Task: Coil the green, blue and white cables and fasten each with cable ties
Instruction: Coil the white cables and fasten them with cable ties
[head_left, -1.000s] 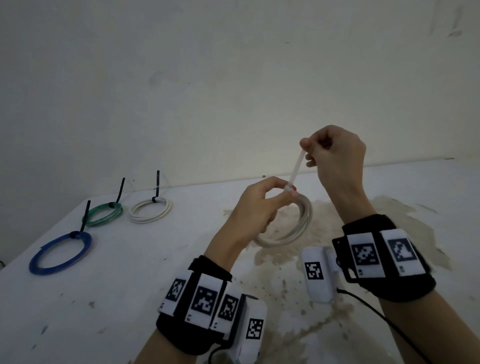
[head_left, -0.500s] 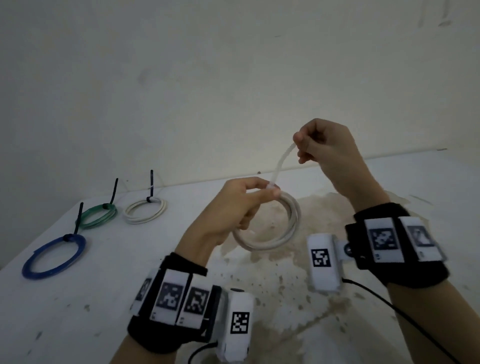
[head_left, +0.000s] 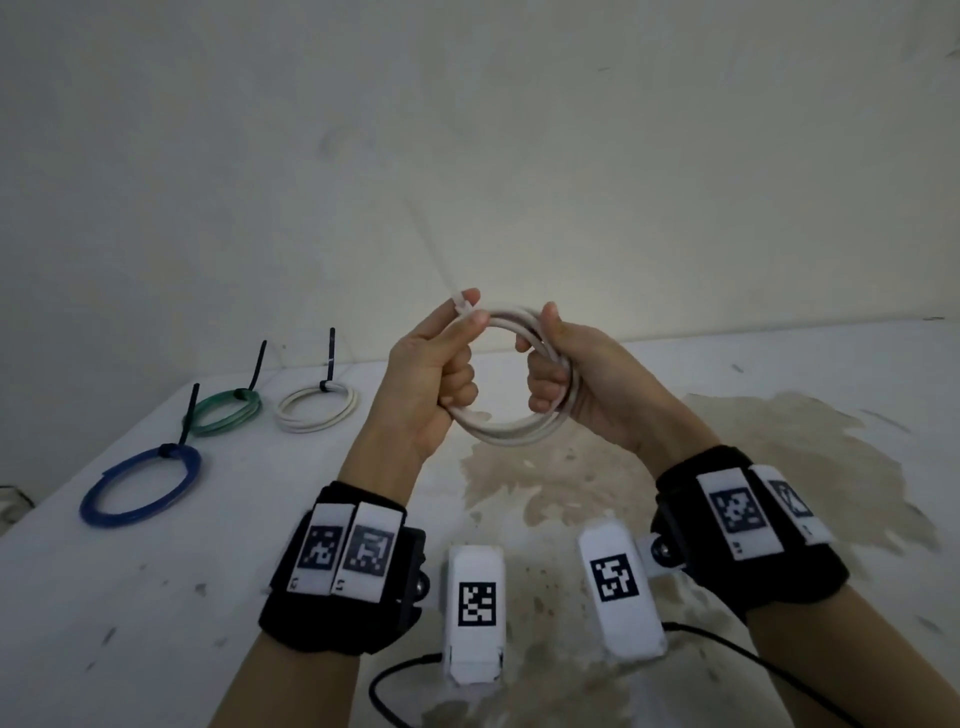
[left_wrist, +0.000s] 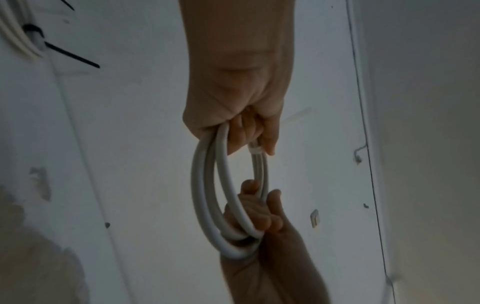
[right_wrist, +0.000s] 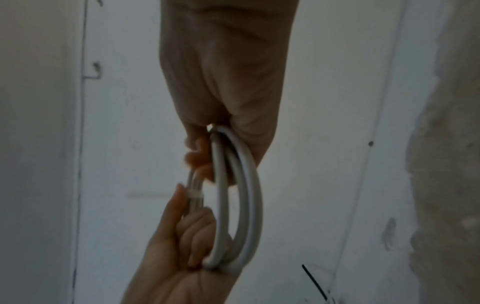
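A coiled white cable (head_left: 511, 431) is held upright above the table between both hands. My left hand (head_left: 441, 364) grips its left side, thumb and forefinger at a white cable tie (head_left: 464, 306) cinched round the strands. My right hand (head_left: 561, 371) has its fingers curled round the coil's right side. The wrist views show the same coil (left_wrist: 207, 197) (right_wrist: 244, 197) with the white tie (left_wrist: 255, 150) (right_wrist: 194, 195) by the left fingertips. On the table at left lie a blue coil (head_left: 140, 486), a green coil (head_left: 226, 413) and a second white coil (head_left: 317, 408), each with a black tie.
The white table (head_left: 156, 597) has a large brown stain (head_left: 649, 467) under my hands. A pale wall stands right behind it. Black leads from the wrist cameras trail near the front edge (head_left: 395, 691).
My right hand let go of the white tie's tail and dropped to grip the coil's right side. The coil has been turned upright and raised; the long tail no longer sticks up.
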